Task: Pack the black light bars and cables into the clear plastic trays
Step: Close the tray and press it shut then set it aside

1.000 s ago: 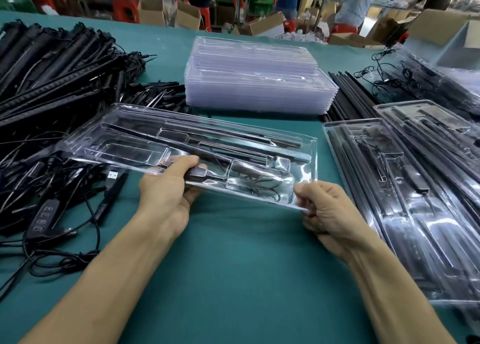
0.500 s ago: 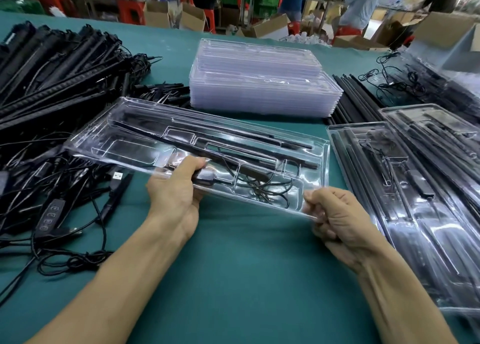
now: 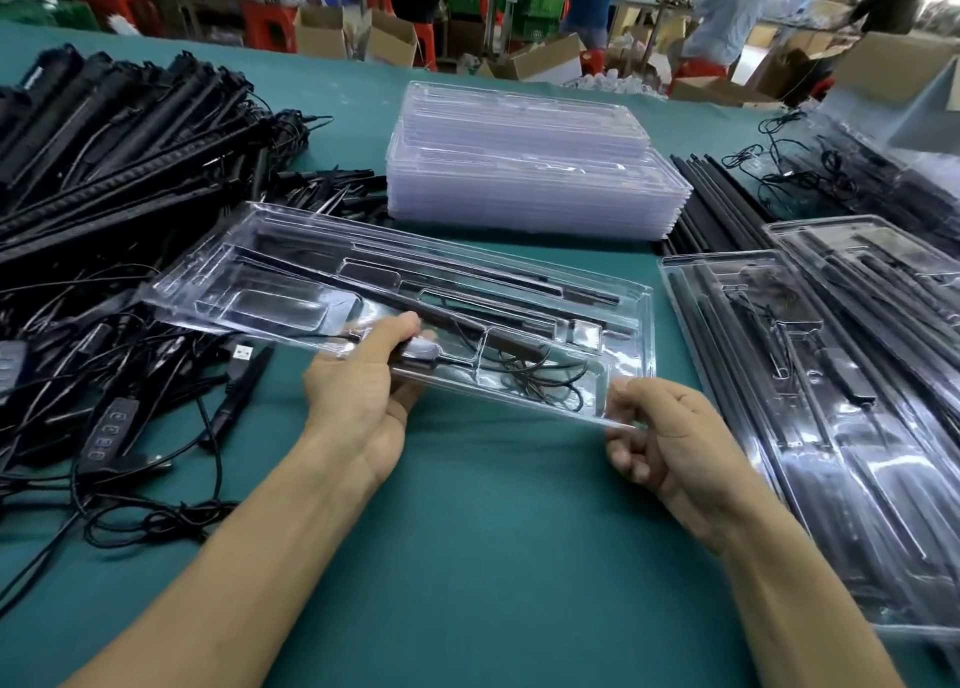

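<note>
The clear plastic tray (image 3: 270, 292) has been shifted slightly rightward by the left hand (image 3: 363, 396) and right hand (image 3: 670, 438); its thin black cable (image 3: 540, 383) has been spread wider.

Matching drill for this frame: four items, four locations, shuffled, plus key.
1 front tray
2 empty tray stack
3 packed trays
4 loose cables

A far centre of table
B near left of table
C gripped by left hand and right hand
D right side of table

Pairs: 1-C, 2-A, 3-D, 4-B
</note>
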